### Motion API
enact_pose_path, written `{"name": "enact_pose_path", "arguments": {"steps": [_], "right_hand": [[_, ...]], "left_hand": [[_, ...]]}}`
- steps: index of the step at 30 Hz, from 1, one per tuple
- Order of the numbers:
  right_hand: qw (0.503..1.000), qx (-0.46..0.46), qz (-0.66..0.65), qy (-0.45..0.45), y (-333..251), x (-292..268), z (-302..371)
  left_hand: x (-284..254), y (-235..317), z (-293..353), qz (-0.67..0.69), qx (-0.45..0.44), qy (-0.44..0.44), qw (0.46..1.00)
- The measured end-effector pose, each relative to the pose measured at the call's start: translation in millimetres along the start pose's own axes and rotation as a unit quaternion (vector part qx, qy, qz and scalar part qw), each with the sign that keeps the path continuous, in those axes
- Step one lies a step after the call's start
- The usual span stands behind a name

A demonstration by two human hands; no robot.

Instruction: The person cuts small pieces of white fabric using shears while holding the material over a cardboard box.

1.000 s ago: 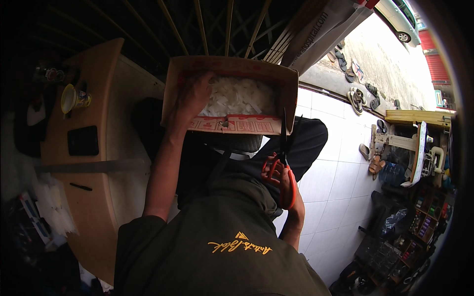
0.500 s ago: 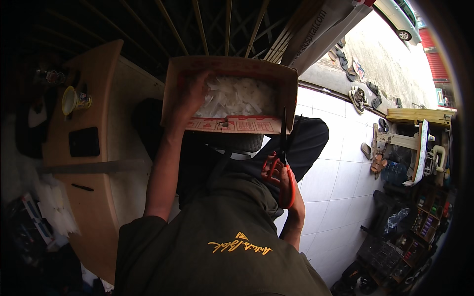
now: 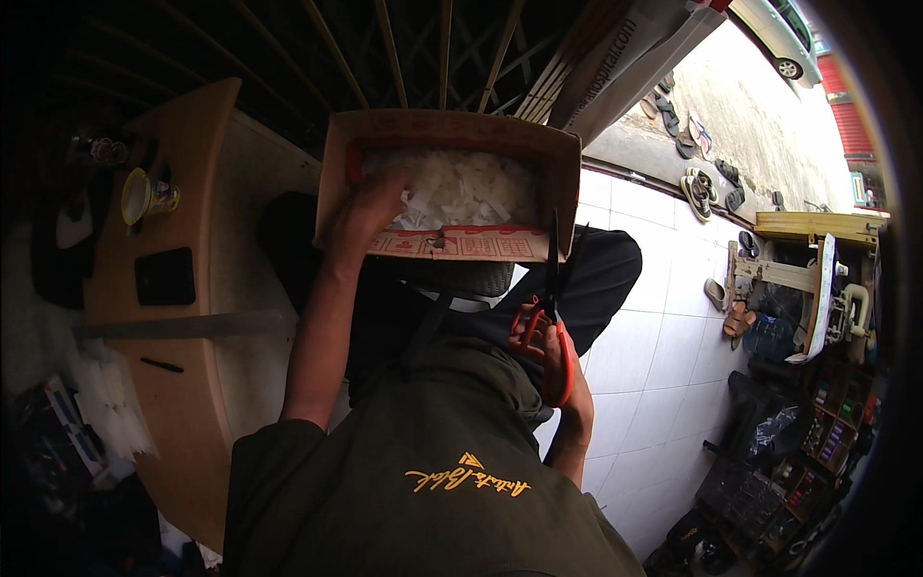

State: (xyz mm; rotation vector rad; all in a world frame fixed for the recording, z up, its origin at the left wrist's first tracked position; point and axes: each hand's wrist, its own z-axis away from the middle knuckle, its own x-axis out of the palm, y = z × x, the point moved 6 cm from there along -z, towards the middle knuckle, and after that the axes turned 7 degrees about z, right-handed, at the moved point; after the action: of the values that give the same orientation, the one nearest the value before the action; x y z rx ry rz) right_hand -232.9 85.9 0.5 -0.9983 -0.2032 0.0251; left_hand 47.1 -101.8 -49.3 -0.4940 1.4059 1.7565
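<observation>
In front of me is an open cardboard box (image 3: 452, 123), heaped with white, translucent cut scraps (image 3: 471, 188). My left hand (image 3: 370, 204) reaches over its near left side into the scraps. The fingers are dark and partly buried there, so what they hold, if anything, is hidden. My right hand (image 3: 556, 346) grips a pair of scissors (image 3: 561, 377) with red handles, beside my right thigh. Their dark blades point up and stand slightly apart, close to the box's right front corner, with no scrap visible between them.
On the left stands a wooden table (image 3: 207, 413) with a yellow-rimmed cup (image 3: 137, 197), a black phone-like slab (image 3: 164, 277) and a black pen (image 3: 162, 365). Metal bars rise behind the box. Sandals and shoes (image 3: 697, 192) lie at right, near a cluttered shelf (image 3: 836, 413).
My left hand has shifted slightly down and right within the box, stirring the scraps beneath it. The right hand and scissors stay where they were.
</observation>
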Motion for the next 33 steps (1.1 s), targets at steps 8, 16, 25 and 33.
{"name": "enact_pose_path", "arguments": {"steps": [8,16,25,33], "right_hand": [[1.0,-0.002,-0.002,0.0,1.2,0.0,-0.4],[1.0,0.003,0.005,-0.007,2.4,-0.1,-0.4],[1.0,0.002,0.0,-0.008,3.2,0.2,-1.7],[0.998,-0.013,0.063,-0.01,7.4,-3.1,-2.3]], "left_hand": [[-17.1,26.5,-4.3,0.271,0.065,0.029,0.96],[-23.9,24.0,-7.9,0.226,0.141,0.109,0.958],[-37.1,33.9,-1.8,0.189,0.155,0.143,0.959],[-21.5,53.1,-8.5,-0.062,0.066,0.07,0.993]]}}
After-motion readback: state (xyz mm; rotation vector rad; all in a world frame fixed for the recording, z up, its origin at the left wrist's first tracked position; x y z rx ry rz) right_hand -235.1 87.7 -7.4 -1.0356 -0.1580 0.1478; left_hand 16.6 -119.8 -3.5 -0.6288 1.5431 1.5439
